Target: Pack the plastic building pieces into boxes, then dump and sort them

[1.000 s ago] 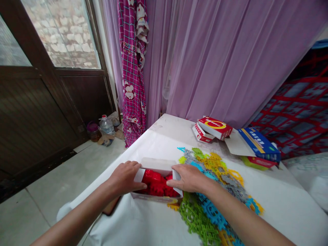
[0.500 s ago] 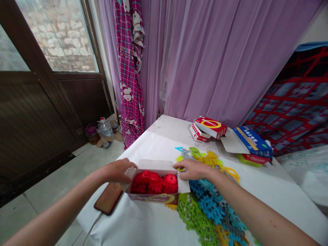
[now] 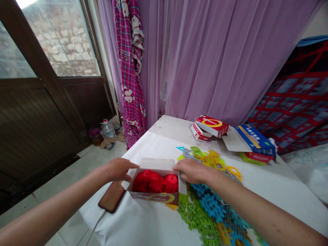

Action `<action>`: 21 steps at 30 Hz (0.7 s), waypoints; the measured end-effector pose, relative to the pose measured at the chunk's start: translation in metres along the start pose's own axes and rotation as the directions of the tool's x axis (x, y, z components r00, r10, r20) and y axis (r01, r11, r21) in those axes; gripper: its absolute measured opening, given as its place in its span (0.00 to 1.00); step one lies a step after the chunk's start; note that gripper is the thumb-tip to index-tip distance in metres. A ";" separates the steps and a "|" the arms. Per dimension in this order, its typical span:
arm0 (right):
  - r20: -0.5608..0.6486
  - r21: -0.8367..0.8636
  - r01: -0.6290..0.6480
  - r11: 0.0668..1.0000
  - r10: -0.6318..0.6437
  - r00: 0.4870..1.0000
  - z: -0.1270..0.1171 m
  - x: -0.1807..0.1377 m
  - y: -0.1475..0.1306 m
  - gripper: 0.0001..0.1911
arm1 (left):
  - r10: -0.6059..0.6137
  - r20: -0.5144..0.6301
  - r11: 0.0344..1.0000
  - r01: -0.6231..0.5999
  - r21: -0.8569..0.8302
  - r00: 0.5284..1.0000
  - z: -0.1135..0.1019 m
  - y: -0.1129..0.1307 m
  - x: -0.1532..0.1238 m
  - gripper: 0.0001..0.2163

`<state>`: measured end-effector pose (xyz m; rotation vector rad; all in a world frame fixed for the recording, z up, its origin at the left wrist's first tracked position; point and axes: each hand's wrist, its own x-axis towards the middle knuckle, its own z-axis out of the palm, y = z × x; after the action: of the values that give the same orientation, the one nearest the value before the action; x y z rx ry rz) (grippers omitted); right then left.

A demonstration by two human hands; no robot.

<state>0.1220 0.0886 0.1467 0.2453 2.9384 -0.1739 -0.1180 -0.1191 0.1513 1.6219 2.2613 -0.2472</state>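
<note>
Red plastic gears [image 3: 155,181] sit in the open cardboard box [image 3: 153,197] on the table [image 3: 164,133], left hand [image 3: 120,169] part-open at one end, seemingly holding nothing, right hand [image 3: 189,170] curled at the other, grip hidden, and soft touches should keep the flaps [image 3: 156,163] from bending.

1. Looks like a room in a home
2. Pale purple curtains [image 3: 205,61] hang beside a magenta checked cloth [image 3: 130,78] printed with cartoon figures
3. A dark-framed door [image 3: 48,89] with glass panes stands at the left
4. A water bottle [image 3: 108,130] and a purple-lidded jar [image 3: 96,138] sit on the tiled floor [image 3: 94,159]
5. A corded phone [image 3: 112,197] lies on a white-covered table [image 3: 146,225]
</note>
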 end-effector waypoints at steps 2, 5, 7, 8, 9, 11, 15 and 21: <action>0.048 -0.071 -0.033 0.997 0.037 0.998 -0.006 0.000 -0.008 0.17 | 0.007 0.007 0.999 -0.006 -0.036 1.000 0.002 0.000 0.000 0.26; 0.087 -0.105 -0.113 0.988 0.122 0.989 -0.011 0.001 -0.019 0.17 | 0.015 0.012 0.996 -0.014 -0.090 1.000 0.007 0.002 -0.001 0.24; 0.099 -0.055 -0.157 0.986 0.162 0.982 -0.010 0.003 -0.022 0.14 | 0.003 0.015 0.993 -0.002 -0.117 1.000 0.010 0.005 -0.001 0.23; 0.095 -0.021 -0.175 0.984 0.176 0.980 -0.008 0.005 -0.023 0.13 | -0.006 0.019 0.992 0.009 -0.129 1.000 0.011 0.007 -0.001 0.22; 0.085 0.012 -0.193 0.981 0.191 0.978 -0.006 0.006 -0.023 0.13 | -0.018 0.025 0.990 0.022 -0.142 1.000 0.011 0.009 -0.001 0.20; 0.056 0.064 -0.234 0.970 0.230 0.971 0.000 0.010 -0.022 0.12 | -0.046 0.043 0.984 0.053 -0.173 0.998 0.011 0.013 0.001 0.18; 0.031 0.179 -0.343 0.922 0.343 0.939 0.011 0.016 -0.022 0.13 | -0.122 0.080 0.959 0.138 -0.248 0.989 0.009 0.022 0.006 0.18; -0.036 0.305 -0.375 0.875 0.404 0.914 0.015 0.008 -0.026 0.18 | -0.216 0.020 0.927 0.211 -0.311 0.976 0.011 0.033 -0.008 0.12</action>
<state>0.1121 0.0624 0.1329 0.9069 2.8687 -0.5500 -0.0822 -0.1186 0.1455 1.2226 2.3469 0.0690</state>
